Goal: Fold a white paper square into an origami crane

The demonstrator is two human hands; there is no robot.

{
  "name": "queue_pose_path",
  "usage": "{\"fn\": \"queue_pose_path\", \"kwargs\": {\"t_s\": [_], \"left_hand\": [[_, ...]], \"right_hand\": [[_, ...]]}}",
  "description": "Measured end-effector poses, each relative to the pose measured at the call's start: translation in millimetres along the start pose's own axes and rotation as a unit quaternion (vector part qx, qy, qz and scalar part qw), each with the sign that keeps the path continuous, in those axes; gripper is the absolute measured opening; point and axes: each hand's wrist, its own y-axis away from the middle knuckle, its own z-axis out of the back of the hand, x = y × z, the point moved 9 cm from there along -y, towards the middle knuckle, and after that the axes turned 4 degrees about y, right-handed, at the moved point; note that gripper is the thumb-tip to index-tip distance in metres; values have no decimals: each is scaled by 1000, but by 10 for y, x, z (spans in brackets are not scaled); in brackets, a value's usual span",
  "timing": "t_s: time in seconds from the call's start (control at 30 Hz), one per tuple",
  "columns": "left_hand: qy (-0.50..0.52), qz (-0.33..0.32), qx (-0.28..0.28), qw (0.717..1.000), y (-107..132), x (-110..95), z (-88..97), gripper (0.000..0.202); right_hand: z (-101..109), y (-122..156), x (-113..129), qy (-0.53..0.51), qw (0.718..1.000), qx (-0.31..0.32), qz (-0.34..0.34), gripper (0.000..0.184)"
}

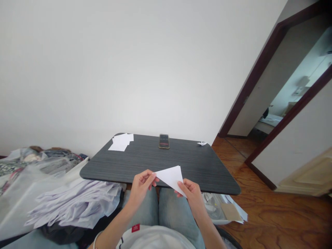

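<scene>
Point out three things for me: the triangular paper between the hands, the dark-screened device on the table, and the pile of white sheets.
Triangular paper [171, 175]: head view, middle of its white face.
Dark-screened device [164, 140]: head view, on its screen.
Pile of white sheets [120, 142]: head view, middle of the pile.

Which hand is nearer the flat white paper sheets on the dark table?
Left. The left hand is on the near side, rightward of the white paper sheets; the right hand is farther rightward.
</scene>
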Motion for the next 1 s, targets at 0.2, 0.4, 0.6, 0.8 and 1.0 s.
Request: {"fn": "queue_pose_path", "kwargs": {"t_s": [0.2,0.4,0.6,0.8,1.0], "left_hand": [[-22,-20,-2,1000,-16,3,37,31],[68,5,-1,998,-39,68,81,36],[39,65,101,992,-57,159,-125,39],[50,63,61,995,-80,190,-89,19],[101,94,63,988,-13,171,-193,21]], "right_hand": [[23,1,-12,-19,1000,-3,-10,31],[39,-13,-20,-30,999,-19,-6,32],[-4,-35,12,-5,1000,-2,-3,33],[-13,-59,8,-48,999,-3,15,32],[-69,-73,44,-42,999,10,20,28]]}}
